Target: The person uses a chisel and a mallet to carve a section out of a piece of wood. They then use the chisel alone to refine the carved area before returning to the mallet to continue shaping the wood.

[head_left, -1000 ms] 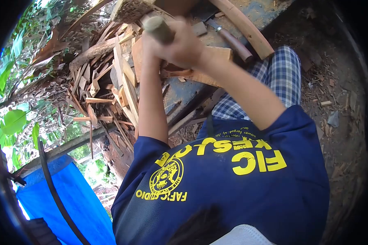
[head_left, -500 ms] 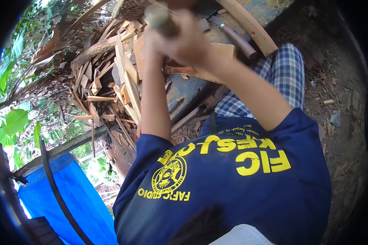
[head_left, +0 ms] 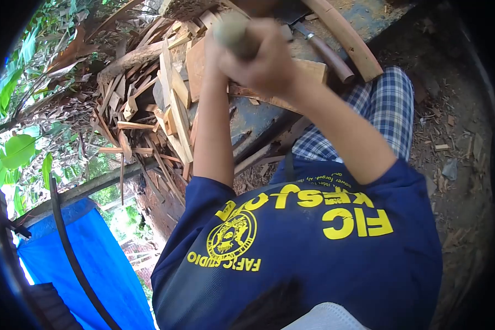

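Both my hands are together at the top centre. My right hand [head_left: 267, 60] is closed round a thick wooden handle [head_left: 234, 34], whose rounded end points up toward me. My left hand [head_left: 217, 59] is pressed against the same handle from the other side, its fingers mostly hidden. The handle's working end is out of sight behind the hands. Below them lies a pale wooden block [head_left: 312, 72], partly covered by my right forearm. To the right rests a tool with a brown wooden handle [head_left: 330, 58] and a metal neck.
A long curved wooden piece [head_left: 349, 41] lies on the dark, dusty work surface [head_left: 258, 118]. Wood offcuts and splinters [head_left: 173, 110] are heaped at the left. A blue tarp [head_left: 88, 258] hangs at lower left. My checked trouser leg [head_left: 390, 110] is beside the surface.
The hands and handle have shifted slightly right and down in view, and are less blurred. The surroundings have also shifted a little with the camera. The grip looks the same.
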Tool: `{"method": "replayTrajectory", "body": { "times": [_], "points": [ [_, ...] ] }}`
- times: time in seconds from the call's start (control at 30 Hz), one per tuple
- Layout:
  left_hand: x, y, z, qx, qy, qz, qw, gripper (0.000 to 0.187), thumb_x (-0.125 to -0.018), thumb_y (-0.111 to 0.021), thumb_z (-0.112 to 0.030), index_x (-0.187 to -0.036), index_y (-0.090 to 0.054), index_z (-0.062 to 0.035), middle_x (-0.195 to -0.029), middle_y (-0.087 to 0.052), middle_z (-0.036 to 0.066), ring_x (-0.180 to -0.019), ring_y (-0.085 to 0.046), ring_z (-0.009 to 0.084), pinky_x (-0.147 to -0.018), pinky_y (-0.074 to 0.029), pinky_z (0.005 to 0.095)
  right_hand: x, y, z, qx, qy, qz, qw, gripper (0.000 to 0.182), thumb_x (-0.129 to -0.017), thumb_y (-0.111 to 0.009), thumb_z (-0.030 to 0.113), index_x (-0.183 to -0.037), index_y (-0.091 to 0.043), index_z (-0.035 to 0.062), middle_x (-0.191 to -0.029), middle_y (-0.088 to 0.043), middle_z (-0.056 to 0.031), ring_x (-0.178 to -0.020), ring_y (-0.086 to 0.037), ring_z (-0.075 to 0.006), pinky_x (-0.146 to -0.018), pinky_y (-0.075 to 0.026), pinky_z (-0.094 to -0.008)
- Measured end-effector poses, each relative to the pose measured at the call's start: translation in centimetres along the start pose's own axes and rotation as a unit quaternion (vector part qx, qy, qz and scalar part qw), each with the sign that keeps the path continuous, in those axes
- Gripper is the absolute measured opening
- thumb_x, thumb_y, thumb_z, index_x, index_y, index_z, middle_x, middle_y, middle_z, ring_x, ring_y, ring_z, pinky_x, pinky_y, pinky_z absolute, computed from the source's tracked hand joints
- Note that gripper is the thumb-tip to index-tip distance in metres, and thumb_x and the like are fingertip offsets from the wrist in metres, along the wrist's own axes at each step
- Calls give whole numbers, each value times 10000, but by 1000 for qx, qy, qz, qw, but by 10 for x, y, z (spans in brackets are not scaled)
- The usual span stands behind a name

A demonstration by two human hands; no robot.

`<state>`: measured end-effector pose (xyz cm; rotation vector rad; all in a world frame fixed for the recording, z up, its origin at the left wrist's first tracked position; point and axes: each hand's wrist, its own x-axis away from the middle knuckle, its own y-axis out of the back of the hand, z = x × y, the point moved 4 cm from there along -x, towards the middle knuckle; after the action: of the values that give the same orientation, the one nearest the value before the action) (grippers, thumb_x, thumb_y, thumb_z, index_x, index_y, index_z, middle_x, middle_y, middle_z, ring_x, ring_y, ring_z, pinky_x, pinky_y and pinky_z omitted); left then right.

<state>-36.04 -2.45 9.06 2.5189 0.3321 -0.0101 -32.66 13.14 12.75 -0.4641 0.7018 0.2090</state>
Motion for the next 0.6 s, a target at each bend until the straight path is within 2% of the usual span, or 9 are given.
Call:
{"method": "replayTrajectory", "body": {
  "times": [0.17, 0.2, 0.27, 0.37, 0.43, 0.47, 0.53, 0.57, 0.6],
  "points": [
    [2, 1, 0, 7, 8, -6, 1000, 201, -822, -740, -198, -789, -711, -2, -724, -684, 11, -659, -601, 68, -592, -494, 265, -5, -2, -7, -70, -115, 69, 988, 132, -765, -722, 107, -789, -635, 10, -691, -637, -18, -617, -590, -87, -553, -477, -279],
    [0, 0, 1, 9, 7, -9, 1000, 201, -823, -740, -197, -789, -711, -1, -724, -684, 10, -658, -599, 66, -590, -493, 263, -19, -2, -5, -68, -114, 71, 989, 132, -765, -722, 107, -789, -635, 10, -691, -637, -18, -617, -590, -87, -553, -477, -279],
    [-1, 1, 1, 14, 11, -7, 1000, 203, -823, -741, -197, -789, -713, 0, -724, -683, 9, -656, -595, 61, -588, -491, 259, -47, -1, 9, -99, -4, 41, 994, 112, -727, -705, 112, -784, -651, 31, -609, -612, -59, -586, -635, -179, -587, -532, -343],
    [3, 4, 3, 20, 18, -6, 1000, 205, -824, -741, -197, -788, -715, 2, -723, -683, 8, -654, -589, 54, -585, -489, 254, -49, 16, 27, -206, -71, 33, 975, 107, -754, -651, 53, -692, -565, 38, -601, -552, -7, -555, -549, -97, -517, -436, -292],
    [6, 6, 5, 24, 24, -6, 999, 206, -825, -742, -197, -788, -716, 4, -723, -682, 7, -652, -585, 49, -582, -487, 251, -3, 2, -15, 29, 15, -36, 999, 139, -731, -713, 119, -714, -619, 18, -600, -604, -48, -567, -610, -136, -539, -487, -324],
    [8, 5, 5, 28, 27, -6, 999, 206, -826, -742, -197, -788, -717, 4, -723, -682, 6, -651, -583, 46, -581, -486, 249, -3, 4, -13, 29, 16, -35, 999, 139, -731, -713, 119, -714, -619, 18, -600, -604, -48, -567, -610, -136, -539, -487, -324],
    [10, 7, 3, 32, 34, -8, 999, 208, -826, -743, -197, -788, -718, 5, -723, -682, 6, -649, -579, 41, -579, -484, 246, 3, 6, -17, -85, -126, -11, 988, 193, -742, -735, 96, -640, -589, 23, -629, -625, -15, -525, -566, -100, -516, -461, -276],
    [13, 8, 2, 12, 36, -5, 999, 217, -833, -738, -202, -779, -716, 7, -711, -676, 0, -638, -568, 37, -568, -472, 240, 5, 8, -21, -95, -146, 8, 985, 147, -756, -712, 120, -728, -632, 0, -643, -643, -70, -587, -601, -115, -559, -478, -294],
    [10, 6, -1, -3, 30, -5, 1000, 228, -840, -732, -208, -769, -715, 8, -700, -671, -6, -627, -557, 32, -558, -460, 235, 5, 11, -31, -93, -145, 8, 985, 147, -756, -712, 120, -728, -632, 0, -643, -643, -70, -587, -601, -115, -559, -478, -294]
  ]
}}
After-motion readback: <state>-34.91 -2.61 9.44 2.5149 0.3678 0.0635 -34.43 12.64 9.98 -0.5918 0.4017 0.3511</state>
